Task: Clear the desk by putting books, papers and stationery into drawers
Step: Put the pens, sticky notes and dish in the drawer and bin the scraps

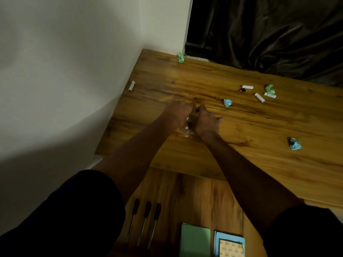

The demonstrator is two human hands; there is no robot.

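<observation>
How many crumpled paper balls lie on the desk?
4: far green ball by the wall corner; right green ball beside white tubes; middle blue ball mid-desk; near blue ball at right. Left hand and right hand may hide another.

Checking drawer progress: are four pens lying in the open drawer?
No, three pens lie side by side in the drawer.

The worktop (241,127) is wood-grained with a soft sheen. The grip of the left hand (176,113) and right hand (205,121) holds a clear thing (188,129), glossy, glass or plastic. Right of the grip lie matt crumpled paper wads (227,102). Beyond it hangs a satiny dark cloth curtain (278,34); left of it, a matt wall (74,52).
</observation>
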